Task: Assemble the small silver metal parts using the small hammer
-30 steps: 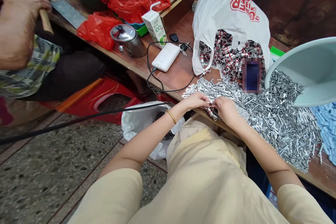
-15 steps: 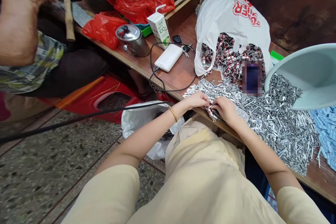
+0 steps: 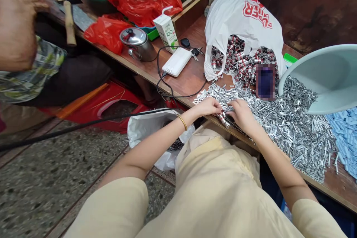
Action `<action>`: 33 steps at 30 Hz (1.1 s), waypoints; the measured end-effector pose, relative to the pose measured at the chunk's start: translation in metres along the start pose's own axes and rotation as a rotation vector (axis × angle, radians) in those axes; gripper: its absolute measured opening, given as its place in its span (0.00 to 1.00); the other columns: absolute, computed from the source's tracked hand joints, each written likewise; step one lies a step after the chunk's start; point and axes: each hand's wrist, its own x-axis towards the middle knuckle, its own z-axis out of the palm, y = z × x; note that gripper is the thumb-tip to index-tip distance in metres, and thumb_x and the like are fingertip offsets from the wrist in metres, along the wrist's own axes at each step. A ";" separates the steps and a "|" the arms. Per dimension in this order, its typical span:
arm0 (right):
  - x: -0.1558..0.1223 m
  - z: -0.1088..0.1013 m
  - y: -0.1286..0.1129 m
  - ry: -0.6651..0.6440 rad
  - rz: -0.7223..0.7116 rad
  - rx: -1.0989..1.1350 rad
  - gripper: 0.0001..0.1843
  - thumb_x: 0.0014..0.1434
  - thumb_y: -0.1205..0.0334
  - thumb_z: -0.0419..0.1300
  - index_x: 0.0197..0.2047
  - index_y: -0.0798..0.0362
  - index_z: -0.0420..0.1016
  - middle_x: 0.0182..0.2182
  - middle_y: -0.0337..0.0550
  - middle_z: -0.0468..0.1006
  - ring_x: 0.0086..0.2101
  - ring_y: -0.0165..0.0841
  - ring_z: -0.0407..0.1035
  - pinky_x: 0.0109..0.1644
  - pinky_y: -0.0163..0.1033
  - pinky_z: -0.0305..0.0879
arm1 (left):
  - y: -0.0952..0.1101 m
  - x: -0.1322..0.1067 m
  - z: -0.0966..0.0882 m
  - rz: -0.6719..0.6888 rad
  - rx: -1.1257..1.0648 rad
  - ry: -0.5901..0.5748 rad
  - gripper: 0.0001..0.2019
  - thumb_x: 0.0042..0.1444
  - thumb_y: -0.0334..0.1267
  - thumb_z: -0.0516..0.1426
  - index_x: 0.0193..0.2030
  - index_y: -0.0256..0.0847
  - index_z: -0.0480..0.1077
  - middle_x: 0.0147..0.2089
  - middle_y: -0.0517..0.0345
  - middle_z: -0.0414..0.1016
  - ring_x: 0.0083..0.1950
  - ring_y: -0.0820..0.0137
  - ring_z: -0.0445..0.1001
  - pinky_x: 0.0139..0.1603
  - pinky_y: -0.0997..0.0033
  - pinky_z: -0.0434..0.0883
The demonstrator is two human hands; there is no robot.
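At the table's front edge, my left hand pinches a small red-and-silver metal piece with a ring at its lower end. Close beside it on the right is my right hand, fingers curled and thumb near the fingertips; anything between them is too small to make out. Just beyond both hands spreads a heap of small flat silver metal parts. More red-and-silver pieces spill from the mouth of a white plastic bag behind the heap.
A pale basin lies tipped on the right, near light-blue pieces. Left of the bag are a white power bank with a cable, keys, a drink carton and a lidded metal mug. Another person's arm shows at far left.
My right hand has drawn slightly away from the metal piece, leaving a small gap. My left hand keeps its pinch. The whole view has shifted a little.
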 end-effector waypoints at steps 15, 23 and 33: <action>-0.115 -0.018 0.025 -0.010 0.285 -0.030 0.17 0.72 0.57 0.44 0.53 0.56 0.67 0.41 0.54 0.76 0.35 0.41 0.72 0.38 0.42 0.68 | -0.005 -0.003 0.010 0.018 0.037 0.080 0.07 0.45 0.36 0.59 0.26 0.35 0.77 0.23 0.60 0.75 0.26 0.74 0.69 0.29 0.77 0.63; -0.096 -0.039 -0.007 -0.156 0.147 -0.034 0.28 0.73 0.59 0.44 0.74 0.47 0.58 0.44 0.51 0.82 0.37 0.39 0.78 0.40 0.39 0.70 | 0.001 -0.006 0.010 0.053 0.077 0.091 0.06 0.45 0.34 0.59 0.25 0.35 0.76 0.22 0.61 0.72 0.26 0.75 0.66 0.28 0.77 0.60; -0.082 -0.041 -0.013 -0.284 0.161 -0.153 0.29 0.73 0.61 0.45 0.75 0.48 0.57 0.40 0.50 0.82 0.32 0.37 0.77 0.36 0.37 0.66 | -0.003 -0.007 0.010 0.066 0.077 0.068 0.08 0.48 0.36 0.59 0.26 0.34 0.77 0.23 0.60 0.73 0.27 0.74 0.66 0.29 0.76 0.60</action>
